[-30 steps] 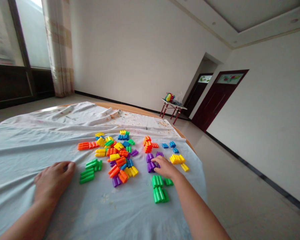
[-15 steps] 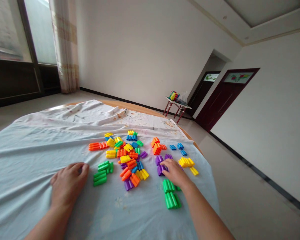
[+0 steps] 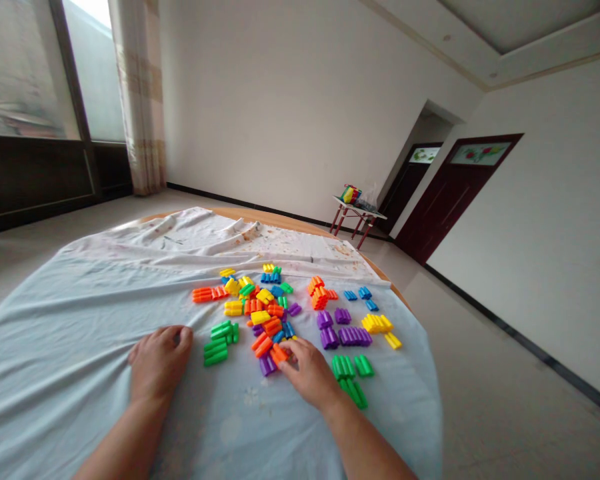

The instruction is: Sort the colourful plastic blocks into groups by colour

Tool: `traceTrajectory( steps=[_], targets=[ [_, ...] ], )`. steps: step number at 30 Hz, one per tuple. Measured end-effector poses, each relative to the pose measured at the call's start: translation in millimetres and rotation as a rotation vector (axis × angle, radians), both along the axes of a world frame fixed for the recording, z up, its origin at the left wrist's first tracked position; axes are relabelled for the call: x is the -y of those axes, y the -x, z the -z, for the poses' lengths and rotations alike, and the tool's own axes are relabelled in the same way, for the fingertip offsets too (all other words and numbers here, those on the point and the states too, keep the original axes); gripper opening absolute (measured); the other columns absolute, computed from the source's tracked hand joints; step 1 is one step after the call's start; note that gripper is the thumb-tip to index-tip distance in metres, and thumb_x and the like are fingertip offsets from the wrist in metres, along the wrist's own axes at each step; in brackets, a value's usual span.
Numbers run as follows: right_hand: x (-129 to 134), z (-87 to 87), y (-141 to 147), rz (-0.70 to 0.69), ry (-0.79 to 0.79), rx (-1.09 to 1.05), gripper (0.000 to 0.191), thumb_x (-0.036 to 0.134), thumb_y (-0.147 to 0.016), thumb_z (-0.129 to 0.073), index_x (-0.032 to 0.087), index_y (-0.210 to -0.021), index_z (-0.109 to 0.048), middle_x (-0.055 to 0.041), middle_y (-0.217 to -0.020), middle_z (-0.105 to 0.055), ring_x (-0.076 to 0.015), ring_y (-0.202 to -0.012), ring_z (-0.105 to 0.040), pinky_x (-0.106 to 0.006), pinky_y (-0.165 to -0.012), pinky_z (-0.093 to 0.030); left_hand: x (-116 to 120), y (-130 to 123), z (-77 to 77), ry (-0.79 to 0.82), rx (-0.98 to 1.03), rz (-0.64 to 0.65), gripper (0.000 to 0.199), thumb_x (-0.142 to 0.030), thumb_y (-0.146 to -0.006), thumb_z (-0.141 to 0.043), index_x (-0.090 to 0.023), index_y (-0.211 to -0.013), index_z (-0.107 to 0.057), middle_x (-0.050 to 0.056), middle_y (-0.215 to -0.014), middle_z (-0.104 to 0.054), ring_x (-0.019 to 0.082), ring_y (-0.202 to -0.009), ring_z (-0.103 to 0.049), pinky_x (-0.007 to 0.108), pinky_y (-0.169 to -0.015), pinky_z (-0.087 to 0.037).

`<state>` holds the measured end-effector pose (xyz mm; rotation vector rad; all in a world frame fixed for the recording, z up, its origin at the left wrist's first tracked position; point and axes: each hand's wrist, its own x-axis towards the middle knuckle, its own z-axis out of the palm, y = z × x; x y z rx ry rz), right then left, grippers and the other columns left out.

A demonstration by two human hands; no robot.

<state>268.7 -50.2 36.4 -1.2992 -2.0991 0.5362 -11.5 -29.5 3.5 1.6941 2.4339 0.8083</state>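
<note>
My left hand [image 3: 161, 357] rests on the blue cloth with its fingers curled in, left of a group of green blocks [image 3: 216, 352]. My right hand [image 3: 305, 367] is at the front right of a mixed pile, its thumb and fingers around an orange block [image 3: 279, 355]. A purple block [image 3: 267, 365] lies just left of those fingertips. Sorted groups stand to the right: purple blocks [image 3: 355, 336], green blocks [image 3: 343, 367], yellow blocks [image 3: 377, 324], orange blocks [image 3: 319, 297] and blue blocks [image 3: 365, 293].
The round table wears a light blue cloth [image 3: 100, 293] and a rumpled white cloth [image 3: 190, 233]. Orange blocks [image 3: 208, 294] lie at the pile's left. Beyond, a small side table [image 3: 360, 211] holds a colourful bag [image 3: 351, 194].
My right hand has moved left from the purple group to the mixed pile and now grips an orange block. The view has shifted slightly; my left hand still rests on the cloth.
</note>
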Motion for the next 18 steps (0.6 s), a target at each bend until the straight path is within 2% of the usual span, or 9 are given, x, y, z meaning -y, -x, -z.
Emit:
traceTrajectory(
  steps=[5,8,10,13,15,18],
  targets=[
    [13,2.8,-8,0.014,0.177,-0.255,0.023,0.025,-0.081,-0.057,0.015,-0.101,-0.064,-0.0044,-0.089,-0.068,-0.0153,-0.078,-0.063,-0.025,-0.069,-0.05,0,-1,-0.2,0.022,-0.014,-0.017,0.047,-0.039,-0.089,-0.026,-0.019,-0.093,-0.068,0.01,-0.104,-0.068,0.028,-0.102,-0.057,0.037,-0.087,-0.038],
    [24,8.9,-14,0.005,0.236,-0.205,0.019,0.025,-0.081,-0.056,0.016,-0.095,-0.065,-0.003,-0.08,-0.069,-0.0151,-0.07,-0.063,-0.024,-0.064,-0.049,0,-1,-0.8,0.035,-0.027,-0.019,0.048,-0.04,-0.089,-0.025,-0.019,-0.093,-0.068,0.01,-0.105,-0.067,0.028,-0.103,-0.056,0.038,-0.086,-0.038],
    [28,12.4,-17,0.039,0.164,-0.079,0.015,0.02,-0.08,-0.056,0.017,-0.09,-0.066,-0.0023,-0.075,-0.067,-0.0157,-0.067,-0.061,-0.026,-0.064,-0.048,-1,0,-1.2,0.048,-0.036,-0.019,0.048,-0.041,-0.088,-0.025,-0.019,-0.094,-0.068,0.011,-0.107,-0.067,0.029,-0.104,-0.056,0.038,-0.085,-0.038],
    [31,14.4,-18,0.097,-0.019,0.021,0.014,0.018,-0.077,-0.059,0.019,-0.089,-0.066,-0.0038,-0.082,-0.065,-0.0187,-0.078,-0.061,-0.03,-0.073,-0.049,-4,2,-1.0,0.067,-0.052,-0.02,0.049,-0.042,-0.088,-0.025,-0.018,-0.094,-0.068,0.012,-0.107,-0.067,0.03,-0.104,-0.055,0.039,-0.084,-0.039],
    [32,15.5,-16,0.073,-0.095,0.014,0.018,0.022,-0.076,-0.063,0.021,-0.094,-0.065,-0.0048,-0.089,-0.064,-0.0205,-0.087,-0.06,-0.032,-0.08,-0.048,-5,3,-0.1,0.075,-0.064,-0.023,0.049,-0.042,-0.087,-0.025,-0.018,-0.094,-0.068,0.012,-0.107,-0.066,0.031,-0.103,-0.056,0.039,-0.083,-0.04],
    [34,20.9,-11,0.018,-0.127,0.026,0.022,0.024,-0.074,-0.066,0.022,-0.096,-0.064,-0.0046,-0.092,-0.063,-0.0219,-0.091,-0.058,-0.034,-0.084,-0.049,-8,5,2.8,0.088,-0.094,-0.02,0.051,-0.043,-0.087,-0.023,-0.019,-0.095,-0.068,0.012,-0.112,-0.065,0.031,-0.105,-0.055,0.041,-0.084,-0.04]
  ],
)
